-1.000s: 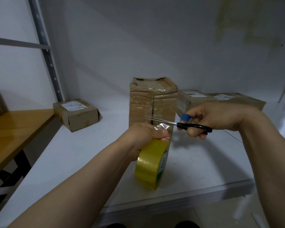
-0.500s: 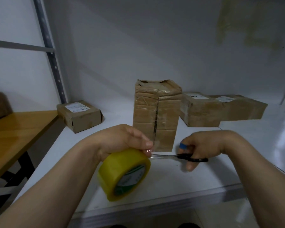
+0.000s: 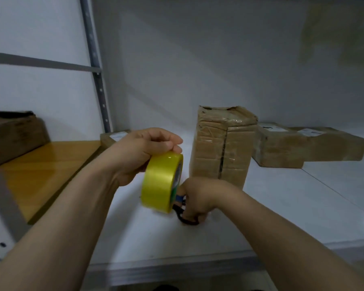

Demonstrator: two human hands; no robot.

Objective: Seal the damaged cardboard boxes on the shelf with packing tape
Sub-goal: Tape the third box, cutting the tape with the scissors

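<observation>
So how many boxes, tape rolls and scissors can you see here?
Cardboard boxes: 5
Tape roll: 1
Scissors: 1
Total: 7

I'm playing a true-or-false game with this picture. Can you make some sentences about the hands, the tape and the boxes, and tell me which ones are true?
1. The left hand holds the tape. True.
2. The tape is blue. False: it is yellow.
3. The right hand grips scissors. True.
4. Other boxes sit to the right of the tall box. True.
5. The tall box lies flat. False: it stands upright on the shelf.
</observation>
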